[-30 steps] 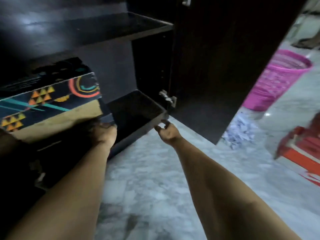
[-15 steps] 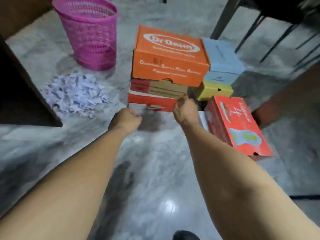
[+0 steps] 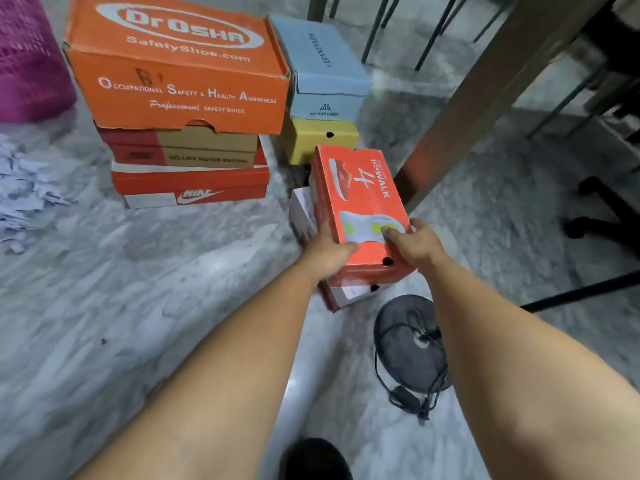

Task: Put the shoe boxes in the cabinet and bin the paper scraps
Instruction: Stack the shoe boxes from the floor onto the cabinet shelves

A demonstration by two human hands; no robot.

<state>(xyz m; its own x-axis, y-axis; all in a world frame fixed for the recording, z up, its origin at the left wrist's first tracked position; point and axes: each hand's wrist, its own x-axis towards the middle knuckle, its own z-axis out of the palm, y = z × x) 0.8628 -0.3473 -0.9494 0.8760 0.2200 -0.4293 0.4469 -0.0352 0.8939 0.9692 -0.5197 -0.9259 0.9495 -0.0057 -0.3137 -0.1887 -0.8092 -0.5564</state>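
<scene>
Nearest, below the right forearm: a black round fan base with its cord, on the marble floor. Farther out, both hands clasped on the red GoWalk box: left hand curled at its near left edge, right hand gripping the near right corner, thumb on the lid. Beneath that box, a white one, probably its own base or another box. Beyond and left of the hands, the orange Dr Osha box topping a brown box and a Nike box; beside them a blue box on a yellow box. Far left, paper scraps and a pink bin.
</scene>
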